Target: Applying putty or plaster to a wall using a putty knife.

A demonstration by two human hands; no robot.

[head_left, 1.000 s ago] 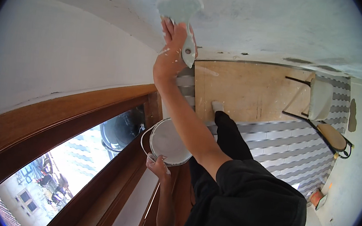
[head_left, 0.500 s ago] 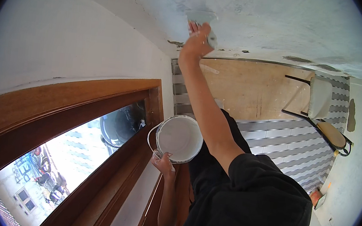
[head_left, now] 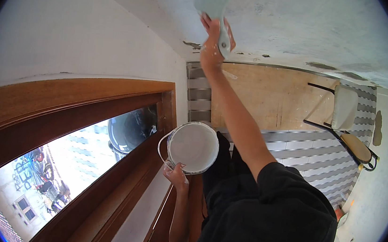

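Observation:
My right hand [head_left: 215,40] is closed around the handle of a wide, flat, pale green paintbrush [head_left: 214,2] with a whitish edge. It is raised near the pale, patchy wall [head_left: 289,22]; whether the brush touches it, I cannot tell. My left hand [head_left: 177,175] grips the lower rim of a round white bucket [head_left: 212,163], close to its wire handle [head_left: 160,148]. Inside the bucket is a whitish liquid [head_left: 189,144]. White smears mark both hands.
A brown wooden window frame [head_left: 77,87] runs along the left, with a dark rounded object [head_left: 131,131] seen through it. A wooden board [head_left: 267,98] lies on grey-and-white tiles [head_left: 300,148]. At the right is a chair [head_left: 344,108] with black legs.
My right hand and the paintbrush have moved up the picture, and the brush has turned so more of it shows. My left hand and the bucket have stayed nearly in place.

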